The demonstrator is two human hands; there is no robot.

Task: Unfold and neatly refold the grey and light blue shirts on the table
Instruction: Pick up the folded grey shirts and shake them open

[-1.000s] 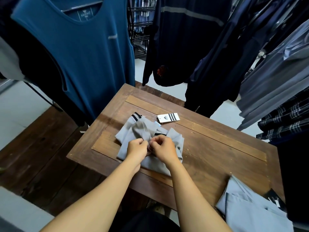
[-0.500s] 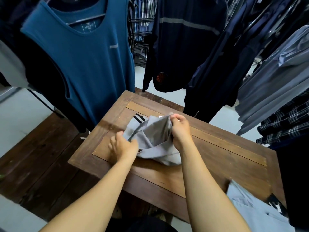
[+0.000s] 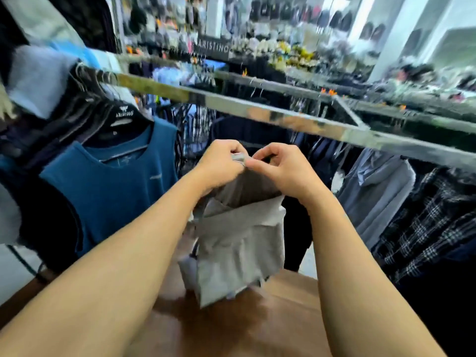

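The grey shirt (image 3: 239, 240) hangs in the air above the wooden table (image 3: 283, 318), still partly folded, its lower end just over the tabletop. My left hand (image 3: 219, 166) pinches its top edge. My right hand (image 3: 283, 168) pinches the same edge right beside it, fingertips nearly touching. Both hands are raised in front of me, close together. The light blue shirt is out of view.
A teal sleeveless top (image 3: 110, 186) hangs on a hanger at the left. A metal clothes rail (image 3: 257, 109) crosses ahead, with dark garments under it. Grey and plaid shirts (image 3: 412, 215) hang at the right. Shop shelves blur in the background.
Both hands have lifted the grey shirt off the table and come together at its top edge. The view has tilted upward, and the light blue shirt has dropped out of sight.
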